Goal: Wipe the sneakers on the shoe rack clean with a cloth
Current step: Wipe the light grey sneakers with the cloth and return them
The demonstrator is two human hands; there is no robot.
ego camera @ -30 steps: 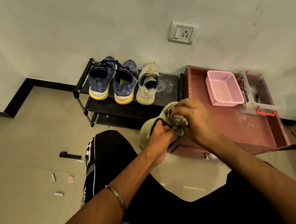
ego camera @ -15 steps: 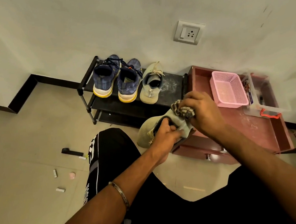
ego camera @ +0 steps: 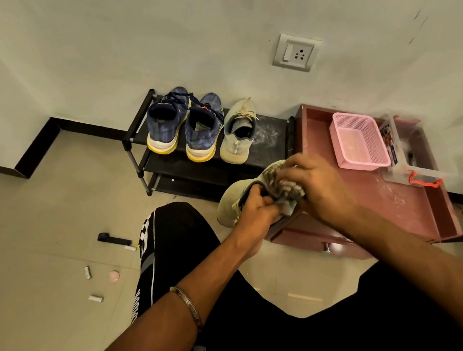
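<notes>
The left hand (ego camera: pixel 254 208) grips a beige sneaker (ego camera: pixel 234 200) by its collar, fingers curled into the opening, holding it up in the air above the person's lap. The right hand (ego camera: pixel 315 186) is clenched around a bunched, patterned cloth (ego camera: pixel 280 190) and presses it against the sneaker's heel end, just beside the left hand's fingers. The right hand is blurred.

Beyond both hands stands a black shoe rack (ego camera: pixel 166 165) against the wall. On its top shelf sit two blue sneakers (ego camera: pixel 182 126) with yellow-edged soles and, to their right, the matching beige sneaker (ego camera: pixel 239 134), all heels toward the person. Right of the right hand lies a reddish-brown drawer (ego camera: pixel 404 203) on the floor, with a pink basket (ego camera: pixel 359 139) and a clear box (ego camera: pixel 413 153) in it.
</notes>
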